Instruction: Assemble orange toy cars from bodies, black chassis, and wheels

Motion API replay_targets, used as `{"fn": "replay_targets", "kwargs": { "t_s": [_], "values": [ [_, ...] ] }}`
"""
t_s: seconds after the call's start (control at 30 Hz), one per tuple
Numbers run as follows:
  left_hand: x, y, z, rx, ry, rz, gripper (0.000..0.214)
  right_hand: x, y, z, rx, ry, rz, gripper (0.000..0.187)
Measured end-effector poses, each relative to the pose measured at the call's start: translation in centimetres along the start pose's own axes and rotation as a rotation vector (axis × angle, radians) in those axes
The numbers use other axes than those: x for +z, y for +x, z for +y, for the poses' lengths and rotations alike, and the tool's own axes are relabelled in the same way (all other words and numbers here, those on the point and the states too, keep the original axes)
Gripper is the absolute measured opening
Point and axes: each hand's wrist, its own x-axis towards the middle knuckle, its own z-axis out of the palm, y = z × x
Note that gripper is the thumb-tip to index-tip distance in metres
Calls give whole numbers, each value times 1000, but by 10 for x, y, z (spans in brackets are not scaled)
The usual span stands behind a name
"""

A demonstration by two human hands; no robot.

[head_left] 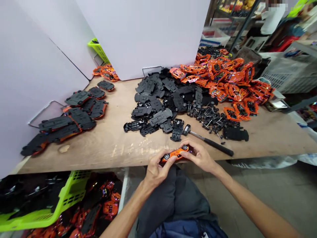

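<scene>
Just above the table's front edge I grip an orange toy car (176, 153) between both hands, its side and two wheels facing up. My left hand (158, 167) is closed around one end, and my right hand (198, 155) pinches the other. Behind my right hand lies a hammer (208, 140) with a black head and handle. Beyond my hands is a heap of black toy car chassis (158, 109). A pile of wheels on metal axles (209, 117) lies right of it, with orange car body shells (223, 77) heaped behind.
Cars with black undersides up (71, 117) lie on the wooden table (119, 145) at left. A white partition (148, 33) stands behind. Below left, a lime-green basket (61, 205) holds black parts, with orange shells beneath. At upper right sits a person (273, 19) near crates.
</scene>
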Motion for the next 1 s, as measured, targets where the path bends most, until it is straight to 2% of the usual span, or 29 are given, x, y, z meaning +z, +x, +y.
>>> {"fn": "replay_targets", "kwargs": {
  "t_s": [0.1, 0.2, 0.27, 0.33, 0.47, 0.53, 0.6, 0.73, 0.77, 0.83, 0.9, 0.93, 1.0],
  "values": [
    [-5, 6, 7, 79, 166, -112, 21, 3, 1, 2, -9, -9, 51, 17],
    [0, 17, 17, 190, 516, -188, 31, 3, 1, 7, -17, 13, 63, 19],
    [10, 22, 21, 247, 743, -151, 26, 3, 1, 12, -10, 42, 77, 26],
    [20, 24, 22, 284, 863, -94, 18, 5, 0, 16, 8, 58, 116, 34],
    [23, 21, 17, 299, 873, -6, 22, 17, -5, 16, 1, -23, 327, 31],
    [17, 19, 14, 284, 792, 9, 19, 21, -7, 10, -18, -37, 380, 29],
    [11, 17, 14, 225, 613, 36, 18, 21, -9, 1, -32, -14, 359, 30],
    [11, 13, 23, -101, 5, 180, 39, 22, -13, -9, -85, 51, 375, 63],
    [14, 13, 25, -174, -167, 210, 45, 25, -13, -8, -92, 55, 380, 66],
    [18, 13, 27, -253, -462, 221, 53, 35, -10, -5, -98, 16, 391, 52],
    [15, 13, 27, -258, -604, 190, 55, 42, -5, -2, -144, -71, 404, 30],
    [11, 13, 26, -244, -600, 171, 55, 43, -3, -2, -182, -121, 387, 24],
    [1, 10, 25, -201, -476, 122, 52, 36, 1, -6, -262, -235, 266, 25]
  ]
}}
